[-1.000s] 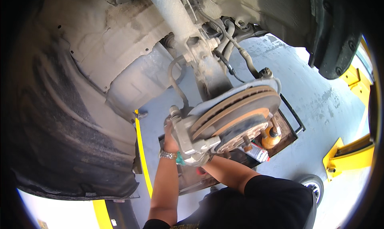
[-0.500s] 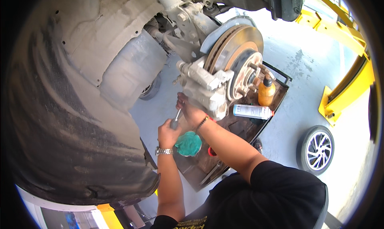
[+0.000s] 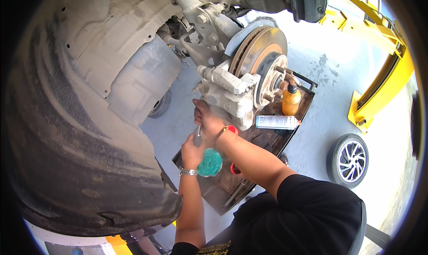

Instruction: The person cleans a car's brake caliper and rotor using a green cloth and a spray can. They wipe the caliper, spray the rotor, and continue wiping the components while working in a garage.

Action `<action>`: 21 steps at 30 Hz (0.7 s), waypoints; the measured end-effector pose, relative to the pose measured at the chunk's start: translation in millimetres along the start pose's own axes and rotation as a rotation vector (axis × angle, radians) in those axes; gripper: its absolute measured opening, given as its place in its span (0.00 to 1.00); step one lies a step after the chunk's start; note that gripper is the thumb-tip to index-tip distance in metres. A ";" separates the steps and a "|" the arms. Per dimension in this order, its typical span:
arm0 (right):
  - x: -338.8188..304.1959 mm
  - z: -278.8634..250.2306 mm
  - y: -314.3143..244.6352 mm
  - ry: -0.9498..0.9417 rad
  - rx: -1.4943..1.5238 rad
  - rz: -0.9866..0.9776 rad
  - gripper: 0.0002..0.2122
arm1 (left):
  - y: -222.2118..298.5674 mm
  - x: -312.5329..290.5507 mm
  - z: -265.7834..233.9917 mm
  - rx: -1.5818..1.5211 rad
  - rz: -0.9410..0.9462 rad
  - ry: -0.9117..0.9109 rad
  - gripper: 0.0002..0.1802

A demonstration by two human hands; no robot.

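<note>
My left hand (image 3: 192, 153) is closed round the dark grip of a slim tool with a metal shank (image 3: 199, 130). I cannot make out its exact kind. Just above, my right hand (image 3: 208, 119) has its fingers curled at the tool's upper end, directly below the brake caliper (image 3: 227, 96); what the fingertips touch is hidden. The caliper sits over the edge of a brake disc (image 3: 256, 50), whose hub (image 3: 273, 79) shows bare studs. Beneath my wrists lies a green cloth bundle (image 3: 209, 162).
A dark wheeled tray (image 3: 263, 143) below carries an orange spray bottle (image 3: 291, 99), a white aerosol can (image 3: 277, 122) and red round items. The fender liner (image 3: 89, 166) fills the left. A removed wheel (image 3: 350, 160) and a yellow lift post (image 3: 385, 90) are at right.
The view has shifted slightly. My left hand has swung a little to the right under my right hand, so the tool stands more upright. Both hands keep their grip.
</note>
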State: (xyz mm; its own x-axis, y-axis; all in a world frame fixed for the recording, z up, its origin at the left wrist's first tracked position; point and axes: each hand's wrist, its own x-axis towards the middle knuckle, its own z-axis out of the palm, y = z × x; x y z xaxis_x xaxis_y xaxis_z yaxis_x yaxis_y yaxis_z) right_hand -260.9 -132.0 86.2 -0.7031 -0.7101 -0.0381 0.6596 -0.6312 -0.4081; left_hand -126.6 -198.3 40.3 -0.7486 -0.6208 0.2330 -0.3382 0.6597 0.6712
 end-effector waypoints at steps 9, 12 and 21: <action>15.2 -22.3 12.4 -0.050 -0.122 0.048 0.12 | -22.5 0.8 24.3 0.130 0.106 0.203 0.19; 30.8 -48.1 33.8 -0.075 -0.390 -0.095 0.11 | -43.2 7.2 53.8 0.272 0.188 0.315 0.22; 44.6 -61.7 41.9 0.016 -0.948 -0.478 0.12 | -39.8 8.2 75.1 -0.067 0.166 0.317 0.23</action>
State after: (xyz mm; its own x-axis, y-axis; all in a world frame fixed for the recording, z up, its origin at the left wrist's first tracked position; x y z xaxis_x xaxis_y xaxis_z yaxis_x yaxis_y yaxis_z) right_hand -281.0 -170.9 11.2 -0.8424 -0.4443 0.3048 -0.1581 -0.3370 -0.9281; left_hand -162.1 -197.8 -37.4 -0.5723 -0.6147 0.5428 -0.1808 0.7402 0.6477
